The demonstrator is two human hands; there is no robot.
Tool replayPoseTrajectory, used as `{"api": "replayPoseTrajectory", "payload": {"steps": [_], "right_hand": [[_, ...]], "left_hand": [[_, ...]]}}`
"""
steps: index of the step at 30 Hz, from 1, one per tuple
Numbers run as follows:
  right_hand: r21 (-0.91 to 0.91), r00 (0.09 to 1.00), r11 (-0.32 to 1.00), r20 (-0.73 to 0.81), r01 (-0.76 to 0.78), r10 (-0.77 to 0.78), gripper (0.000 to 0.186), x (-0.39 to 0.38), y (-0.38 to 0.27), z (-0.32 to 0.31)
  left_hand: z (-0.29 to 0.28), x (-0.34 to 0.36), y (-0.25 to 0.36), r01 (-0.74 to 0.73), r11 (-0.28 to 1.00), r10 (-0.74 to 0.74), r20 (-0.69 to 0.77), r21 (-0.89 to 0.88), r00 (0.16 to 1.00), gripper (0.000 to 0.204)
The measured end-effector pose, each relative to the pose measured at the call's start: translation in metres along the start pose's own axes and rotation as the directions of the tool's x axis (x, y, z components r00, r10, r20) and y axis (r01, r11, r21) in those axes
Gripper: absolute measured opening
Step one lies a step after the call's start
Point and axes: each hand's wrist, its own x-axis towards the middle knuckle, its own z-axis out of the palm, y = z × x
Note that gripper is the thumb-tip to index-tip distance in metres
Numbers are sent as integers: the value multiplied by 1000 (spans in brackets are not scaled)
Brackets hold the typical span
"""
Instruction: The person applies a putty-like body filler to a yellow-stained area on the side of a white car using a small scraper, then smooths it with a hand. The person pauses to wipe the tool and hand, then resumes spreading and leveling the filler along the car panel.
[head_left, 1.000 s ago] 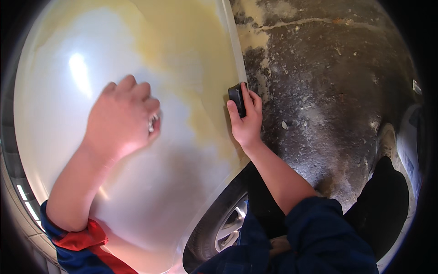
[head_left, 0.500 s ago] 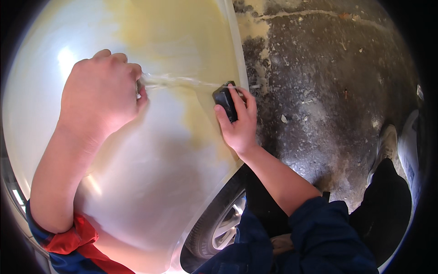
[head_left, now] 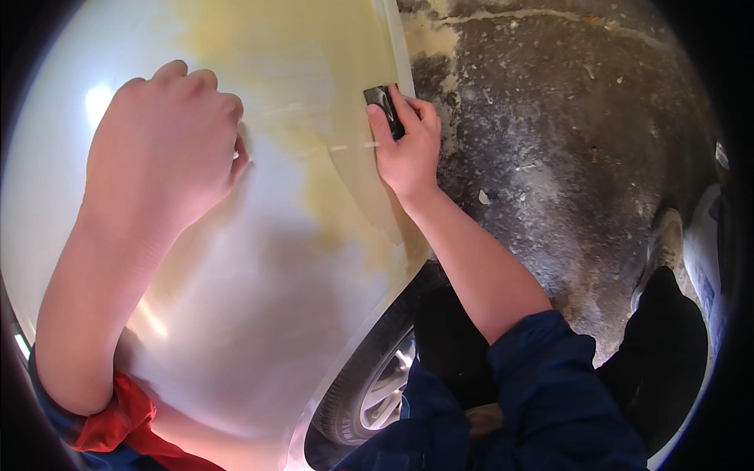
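- Right hand (head_left: pixel 411 159) is gripping block (head_left: pixel 382 106) near panel's (head_left: pixel 259 330) edge; overshooting could be causing a drop.
- Left hand (head_left: pixel 161 133) is hovering over panel, fingers curled, contents unclear.

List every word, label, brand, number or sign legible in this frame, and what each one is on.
No readable text.
Black block under the right hand: no lettering visible.
Car panel: no lettering visible.
Tyre: any sidewall marking is too small to read.
Pale object at the right edge: too blurred to tell.
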Motion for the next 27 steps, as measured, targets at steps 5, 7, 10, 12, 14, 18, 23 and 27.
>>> {"api": "replayPoseTrajectory", "payload": {"steps": [5,7,10,12,14,18,23,27], "right_hand": [[0,996,1000,93,15,-15,49,-34,-20,-11],[68,997,995,23,67,-69,48,-27,-17,-7],[68,998,995,-19,68,-67,44,-14,-13,-4],[69,997,996,-62,47,-43,43,-14,-18,-5],[50,995,996,71,-71,67,43,-27,-26,-11],[95,997,995,73,7,-14,42,-32,-26,-9],[91,997,994,43,-61,57,42,-25,-23,-8],[71,997,996,65,45,-49,42,-47,-29,-14]], "left_hand": [[-2,3,0,4,1000,-4,10,-24,1000,17],[-1,4,1,8,1000,-8,1,-22,1000,18],[2,9,1,41,999,-43,-66,-36,997,18],[1,13,-2,67,996,-71,-81,-51,994,18],[-3,14,-6,82,995,-87,-72,-64,994,18],[-9,-1,-21,140,977,-162,-131,-161,978,17],[-8,-66,-60,169,974,-203,-241,-154,949,16],[-9,-148,-106,140,983,-170,-311,-117,935,18]]}}
